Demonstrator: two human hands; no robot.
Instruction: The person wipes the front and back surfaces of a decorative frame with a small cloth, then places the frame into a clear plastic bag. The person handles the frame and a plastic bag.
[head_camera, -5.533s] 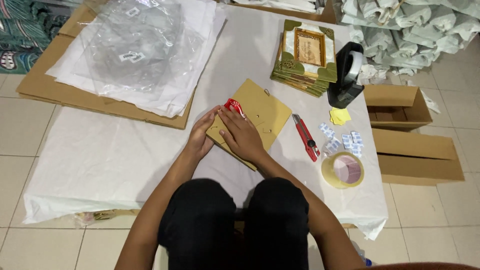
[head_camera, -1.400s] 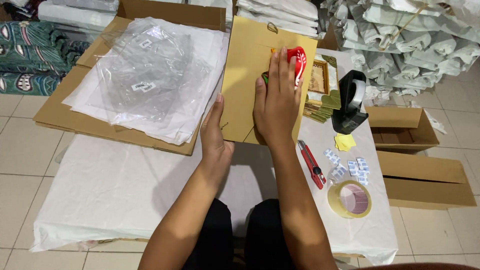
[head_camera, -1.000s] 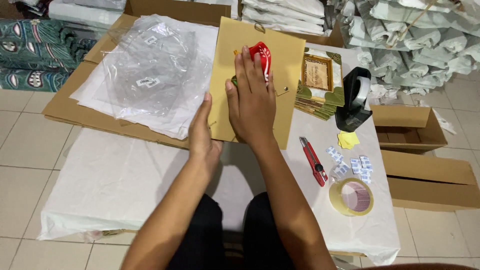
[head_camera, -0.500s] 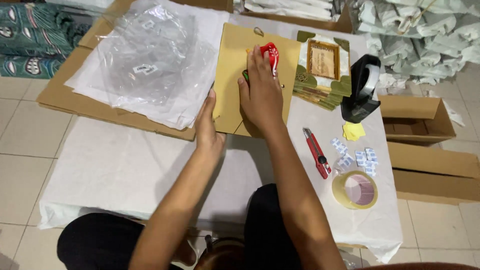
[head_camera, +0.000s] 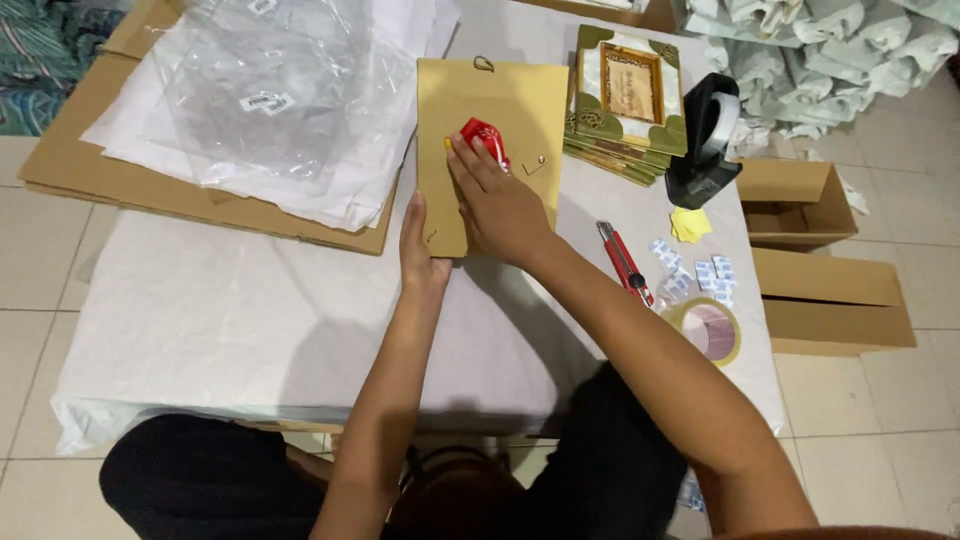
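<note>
A tan board (head_camera: 490, 110), the back of a picture frame with a small metal hanger at its top, lies flat on the white-covered table (head_camera: 230, 310). My left hand (head_camera: 422, 245) grips its near left corner. My right hand (head_camera: 497, 200) rests on the board and presses a small red tool (head_camera: 482, 135) against it. A tiny metal hook sticks out of the board to the right of the red tool.
A stack of green-and-gold framed pictures (head_camera: 628, 95) lies right of the board, with a black tape dispenser (head_camera: 706, 140) beside it. A red utility knife (head_camera: 625, 262), small white packets (head_camera: 695, 275) and a tape roll (head_camera: 708, 330) lie right. Clear plastic bags on cardboard (head_camera: 250, 110) sit left. Open boxes (head_camera: 800, 200) stand on the floor.
The board was held upright in both hands a second ago; it now lies flat on the table. My right hand still keeps the red tool on it, and my left hand moved to the near corner.
</note>
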